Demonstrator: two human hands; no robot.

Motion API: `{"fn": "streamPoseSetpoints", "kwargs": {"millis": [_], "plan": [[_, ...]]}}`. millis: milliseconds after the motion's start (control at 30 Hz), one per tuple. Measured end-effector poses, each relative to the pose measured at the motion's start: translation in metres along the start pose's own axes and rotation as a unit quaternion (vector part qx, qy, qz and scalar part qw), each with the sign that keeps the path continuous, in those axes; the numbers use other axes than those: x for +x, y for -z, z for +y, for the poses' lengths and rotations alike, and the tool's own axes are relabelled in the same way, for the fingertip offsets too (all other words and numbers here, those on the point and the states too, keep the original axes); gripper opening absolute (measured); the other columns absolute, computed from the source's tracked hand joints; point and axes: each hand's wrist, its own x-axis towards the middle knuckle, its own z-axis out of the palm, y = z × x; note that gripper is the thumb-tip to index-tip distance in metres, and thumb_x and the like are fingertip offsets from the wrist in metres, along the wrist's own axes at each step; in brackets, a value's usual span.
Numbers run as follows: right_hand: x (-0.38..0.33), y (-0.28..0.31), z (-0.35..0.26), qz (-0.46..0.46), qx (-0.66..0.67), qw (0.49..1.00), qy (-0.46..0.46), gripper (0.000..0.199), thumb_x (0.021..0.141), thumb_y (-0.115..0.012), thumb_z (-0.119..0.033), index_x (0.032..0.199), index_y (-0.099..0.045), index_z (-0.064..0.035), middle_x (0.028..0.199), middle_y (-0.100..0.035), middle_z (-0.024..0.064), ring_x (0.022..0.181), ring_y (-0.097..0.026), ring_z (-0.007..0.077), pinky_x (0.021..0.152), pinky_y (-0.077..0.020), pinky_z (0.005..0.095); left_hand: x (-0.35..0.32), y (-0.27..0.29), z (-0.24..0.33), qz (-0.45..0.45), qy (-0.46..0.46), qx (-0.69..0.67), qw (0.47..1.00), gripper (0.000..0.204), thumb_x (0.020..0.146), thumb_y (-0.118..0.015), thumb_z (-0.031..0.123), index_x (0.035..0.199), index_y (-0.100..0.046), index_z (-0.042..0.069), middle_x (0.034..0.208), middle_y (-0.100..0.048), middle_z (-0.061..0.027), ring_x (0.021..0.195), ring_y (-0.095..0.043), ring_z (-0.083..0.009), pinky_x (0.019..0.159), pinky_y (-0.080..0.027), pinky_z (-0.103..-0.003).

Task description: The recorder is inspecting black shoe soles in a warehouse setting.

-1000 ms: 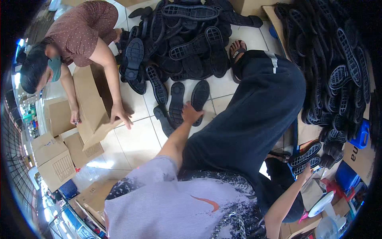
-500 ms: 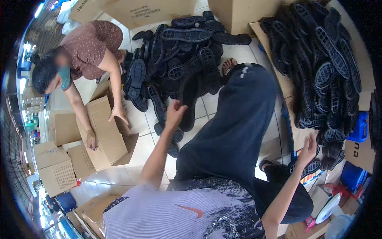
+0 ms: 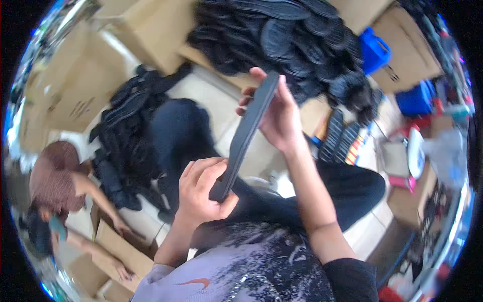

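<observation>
Your left hand (image 3: 204,189) has the near end of a black shoe sole (image 3: 250,133) pinched, thumb on one side and bent fingers on the other, leaving a gap only as wide as the sole. Your right hand (image 3: 282,118) takes the far end more loosely, fingers reaching past its left side and thumb along its right. The sole hangs between both hands, over your lap, slanting up toward the right hand with its edge turned to you (so its tread is hard to see).

Just beyond your right grip lies a big heap of black soles (image 3: 282,40), with a blue jug (image 3: 375,50) to its right. Below and right of that grip, two soles (image 3: 339,136) lie side by side. Left of your left grip, past your knee (image 3: 181,126), is another dark pile (image 3: 128,123); lower left, a co-worker (image 3: 55,171) reaches over a cardboard box (image 3: 126,246).
</observation>
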Motion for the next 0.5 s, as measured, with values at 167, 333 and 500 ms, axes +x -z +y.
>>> {"fn": "streamPoseSetpoints", "kwargs": {"millis": [167, 333, 500], "plan": [[-0.023, 0.044, -0.009, 0.053, 0.108, 0.992, 0.049, 0.037, 0.094, -0.042, -0.042, 0.112, -0.051, -0.0102, 0.091, -0.055, 0.0094, 0.082, -0.056, 0.0222, 0.078, -0.0466, 0.0386, 0.014, -0.022, 0.011, -0.117, 0.007, -0.047, 0.992, 0.057, 0.056, -0.07, 0.011, 0.109, -0.053, 0.002, 0.104, -0.057, -0.0184, 0.093, -0.056, -0.0324, 0.081, -0.045, -0.039], [-0.03, 0.068, -0.011, 0.12, 0.248, 0.961, -0.034, 0.026, 0.092, -0.048, -0.029, 0.101, -0.055, -0.0055, 0.087, -0.054, 0.0109, 0.081, -0.053, 0.0228, 0.08, -0.0446, 0.0387, 0.013, -0.013, 0.006, -0.232, 0.007, -0.233, 0.944, 0.08, 0.052, -0.081, 0.015, 0.122, -0.045, 0.001, 0.125, -0.045, -0.0205, 0.113, -0.047, -0.0317, 0.097, -0.036, -0.038], [-0.044, 0.087, 0.018, 0.186, 0.076, 0.969, -0.141, 0.038, 0.094, -0.043, -0.038, 0.1, -0.058, -0.0035, 0.089, -0.066, 0.0091, 0.081, -0.064, 0.0195, 0.074, -0.0521, 0.032, 0.007, -0.015, 0.002, -0.06, 0.254, -0.439, 0.86, 0.081, 0.057, -0.086, 0.024, 0.125, -0.044, 0.005, 0.12, -0.05, -0.01, 0.113, -0.05, -0.0241, 0.095, -0.041, -0.032]]}}
